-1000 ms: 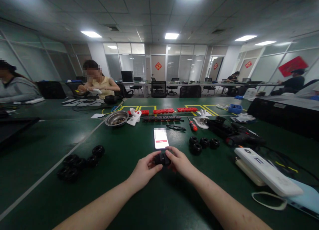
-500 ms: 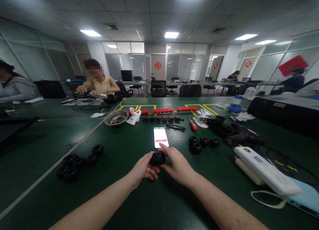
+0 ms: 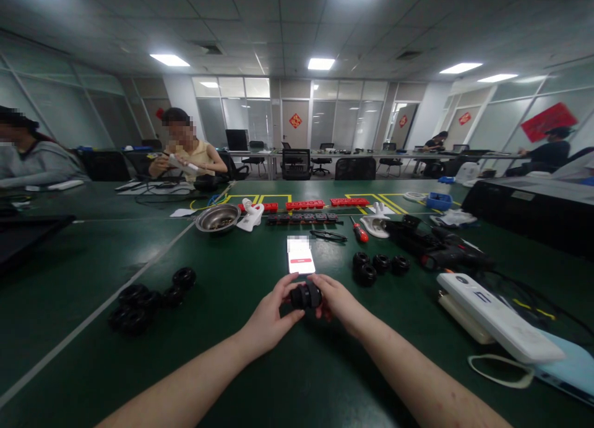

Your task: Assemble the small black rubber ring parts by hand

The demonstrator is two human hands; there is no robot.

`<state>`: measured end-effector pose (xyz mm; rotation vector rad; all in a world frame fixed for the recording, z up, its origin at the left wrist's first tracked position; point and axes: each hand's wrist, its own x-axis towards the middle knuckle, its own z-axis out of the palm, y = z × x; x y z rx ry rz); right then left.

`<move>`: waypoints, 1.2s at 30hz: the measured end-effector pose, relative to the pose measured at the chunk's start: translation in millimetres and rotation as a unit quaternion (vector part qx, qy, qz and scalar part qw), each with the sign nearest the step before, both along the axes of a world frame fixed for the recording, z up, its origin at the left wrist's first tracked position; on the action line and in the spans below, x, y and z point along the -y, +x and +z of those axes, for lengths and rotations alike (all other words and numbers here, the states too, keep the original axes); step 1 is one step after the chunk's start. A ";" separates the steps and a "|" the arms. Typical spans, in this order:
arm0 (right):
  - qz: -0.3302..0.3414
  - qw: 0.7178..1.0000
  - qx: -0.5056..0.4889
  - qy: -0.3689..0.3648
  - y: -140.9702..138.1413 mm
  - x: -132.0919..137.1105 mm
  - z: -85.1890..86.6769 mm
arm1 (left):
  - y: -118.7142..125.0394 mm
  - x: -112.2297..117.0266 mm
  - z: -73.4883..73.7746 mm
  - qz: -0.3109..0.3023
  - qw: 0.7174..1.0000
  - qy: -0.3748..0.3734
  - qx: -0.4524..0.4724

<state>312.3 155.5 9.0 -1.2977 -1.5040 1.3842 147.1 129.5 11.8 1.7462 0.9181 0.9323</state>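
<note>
Between my two hands is a black ribbed round plastic fitting [image 3: 306, 296], lying sideways above the green table. My left hand [image 3: 273, 307] has its thumb below and fingers above the fitting's left end. The fingers of my right hand [image 3: 338, 299] are closed round its right end. Just beyond the fitting lies a phone [image 3: 301, 255] with a lit screen. Similar black round pieces sit in one group [image 3: 136, 305] to the left and another group [image 3: 381, 264] to the right.
Farther back are a metal bowl [image 3: 217, 219], a row of black parts [image 3: 302, 219], red trays [image 3: 305, 205], glasses [image 3: 328, 236] and a red screwdriver [image 3: 359, 231]. Black power tools [image 3: 439, 248] and a white device [image 3: 501, 316] lie at right. A co-worker [image 3: 192, 146] sits opposite.
The fitting has turned and shifted slightly right, now showing its ribbed side. My right hand has moved from over its top to its right end; my left thumb now shows below it.
</note>
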 end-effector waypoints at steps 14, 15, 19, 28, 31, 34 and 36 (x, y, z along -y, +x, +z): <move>0.083 0.893 0.147 0.416 1.7 23.9 11.5 | 2.7 -17.9 -12.6 0.138 0.927 -0.344 0.061; 0.086 0.893 0.151 0.416 1.5 23.6 10.9 | 2.4 -17.8 -13.5 0.136 0.930 -0.332 0.077; 0.093 0.903 0.153 0.390 1.2 20.8 7.6 | 1.2 -17.6 -16.7 0.121 0.953 -0.267 0.077; -0.029 0.966 0.107 0.233 4.7 2.9 -3.2 | 2.5 -13.2 -11.6 0.028 0.982 -0.137 0.127; 0.005 0.966 0.092 0.243 4.6 3.8 -2.6 | 2.7 -15.9 -12.7 0.062 0.983 -0.139 0.107; 0.041 0.963 0.101 0.246 2.5 9.7 0.6 | 2.2 -20.0 -15.1 0.096 0.978 -0.156 0.097; 0.059 0.962 0.115 0.243 1.0 14.1 2.4 | 1.5 -21.7 -16.3 0.107 0.977 -0.166 0.084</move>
